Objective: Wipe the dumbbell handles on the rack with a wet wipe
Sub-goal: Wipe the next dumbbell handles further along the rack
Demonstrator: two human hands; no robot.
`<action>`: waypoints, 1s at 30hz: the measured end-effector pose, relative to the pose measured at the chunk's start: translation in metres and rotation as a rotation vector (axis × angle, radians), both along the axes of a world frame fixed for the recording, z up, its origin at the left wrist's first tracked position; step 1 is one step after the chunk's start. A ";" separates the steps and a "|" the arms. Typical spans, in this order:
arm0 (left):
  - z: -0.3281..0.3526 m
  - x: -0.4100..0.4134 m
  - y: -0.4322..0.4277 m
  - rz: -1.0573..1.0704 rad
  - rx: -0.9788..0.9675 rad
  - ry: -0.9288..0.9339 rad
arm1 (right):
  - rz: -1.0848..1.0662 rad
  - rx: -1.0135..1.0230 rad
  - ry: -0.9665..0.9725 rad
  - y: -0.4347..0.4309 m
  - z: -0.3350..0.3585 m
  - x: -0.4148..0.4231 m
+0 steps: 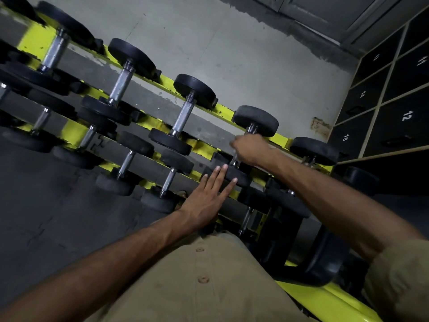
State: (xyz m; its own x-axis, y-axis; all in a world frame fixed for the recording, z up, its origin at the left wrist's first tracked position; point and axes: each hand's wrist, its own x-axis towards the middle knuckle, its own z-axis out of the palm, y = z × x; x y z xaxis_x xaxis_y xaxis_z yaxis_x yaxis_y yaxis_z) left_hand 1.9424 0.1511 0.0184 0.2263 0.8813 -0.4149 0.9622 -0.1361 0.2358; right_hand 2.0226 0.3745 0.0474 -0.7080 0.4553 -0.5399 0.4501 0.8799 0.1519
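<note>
A yellow rack (222, 110) holds rows of black dumbbells with knurled steel handles, running from upper left to lower right. My right hand (249, 148) is curled round the handle of a top-row dumbbell (255, 119), hiding most of that handle. No wet wipe shows; the fist may cover it. My left hand (210, 196) lies flat with straight fingers on the near black head (239, 177) of the same dumbbell. To the left, other top-row handles (183, 116) (120, 86) stand bare.
A grey concrete wall rises behind the rack. Black numbered lockers (394, 101) stand at the right. A lower row of smaller dumbbells (126, 162) sits nearer me. The rack's yellow base tube (325, 298) runs along the dark floor at lower right.
</note>
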 end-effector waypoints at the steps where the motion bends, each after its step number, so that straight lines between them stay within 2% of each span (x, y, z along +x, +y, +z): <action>1: 0.000 0.000 0.000 0.000 -0.001 0.000 | 0.013 -0.082 -0.083 -0.009 -0.001 -0.008; 3: 0.001 -0.001 0.000 0.000 -0.001 0.002 | -0.068 -0.222 -0.222 -0.018 -0.001 -0.025; 6: 0.003 -0.004 0.001 -0.010 -0.015 0.002 | -0.315 -0.449 -0.276 -0.011 -0.001 -0.043; 9: 0.005 -0.005 0.001 -0.021 -0.013 0.000 | -0.282 -0.506 -0.259 -0.004 -0.006 -0.041; 13: 0.001 -0.006 0.000 -0.007 -0.015 -0.019 | -0.141 -0.453 0.009 -0.001 -0.005 -0.010; 15: 0.000 -0.006 0.001 -0.004 -0.013 -0.025 | -0.150 -0.412 0.194 -0.007 -0.011 0.011; 19: 0.004 -0.007 0.001 -0.013 -0.038 -0.037 | -0.335 -0.361 0.469 -0.029 -0.031 0.044; 22: 0.004 -0.008 0.001 -0.007 -0.023 -0.041 | -0.631 -0.293 0.631 -0.043 -0.039 0.055; 25: 0.004 -0.008 0.002 -0.020 -0.038 -0.034 | -0.896 -0.244 0.663 -0.052 -0.053 0.061; 27: 0.005 -0.009 0.003 -0.021 -0.049 -0.039 | -1.048 -0.284 0.659 -0.053 -0.061 0.064; 30: 0.006 -0.009 0.004 -0.021 -0.062 -0.035 | -1.136 -0.379 0.612 -0.045 -0.073 0.064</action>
